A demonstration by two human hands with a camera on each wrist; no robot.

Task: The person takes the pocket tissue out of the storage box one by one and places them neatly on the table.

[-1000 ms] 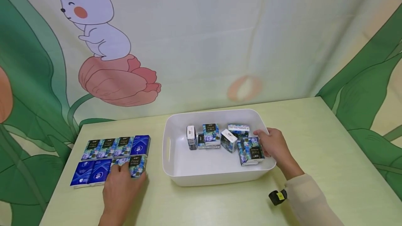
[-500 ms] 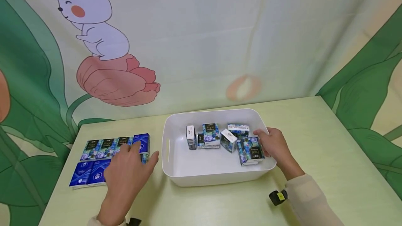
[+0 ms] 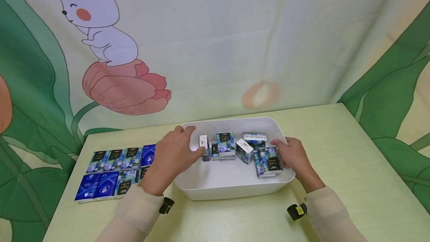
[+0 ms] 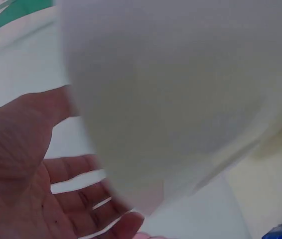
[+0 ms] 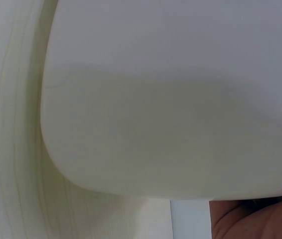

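A white plastic storage bin [image 3: 235, 193] stands on the table with several small tissue packs inside, printed with blue and purple flowers. My left hand [image 3: 174, 150] is over the bin's left end, fingers spread and loosely bent. Its thumb overlaps an upright tissue pack [image 3: 203, 142] in the head view. In the left wrist view, fingers [image 4: 81, 199] extend beyond the bin's blurred edge. At the other end my right hand [image 3: 293, 154] grips the bin, thumb over the rim beside two stacked tissue packs [image 3: 271, 160]; its other fingers are mostly hidden by the wall.
Left of the bin, two rows of tissue packs lie on the table [image 3: 339, 167], some plain blue [image 3: 106, 184] and some flowered [image 3: 115, 160]. My left forearm covers part of them. Behind the table hangs a cloth [image 3: 208, 47] with a printed rabbit and leaves.
My left hand has lifted off the tissue packs on the table and moved right, to the bin's left end. The right hand keeps its hold, and the packs in the bin look unmoved.
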